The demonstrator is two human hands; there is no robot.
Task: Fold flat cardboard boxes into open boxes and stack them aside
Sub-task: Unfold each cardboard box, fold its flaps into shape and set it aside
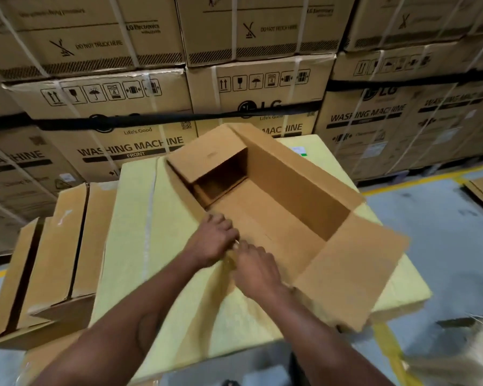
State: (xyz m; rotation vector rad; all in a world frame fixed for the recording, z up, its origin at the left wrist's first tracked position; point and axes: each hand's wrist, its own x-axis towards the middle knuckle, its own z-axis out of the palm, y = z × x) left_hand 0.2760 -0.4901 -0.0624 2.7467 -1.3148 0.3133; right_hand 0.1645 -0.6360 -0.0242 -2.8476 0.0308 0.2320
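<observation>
Both hands' grip on box edge blurred; closure unclear.

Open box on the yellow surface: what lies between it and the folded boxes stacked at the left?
In the head view, only a bare strip of the yellow surface separates the open box from the folded boxes; nothing rests on that stretch.
</observation>
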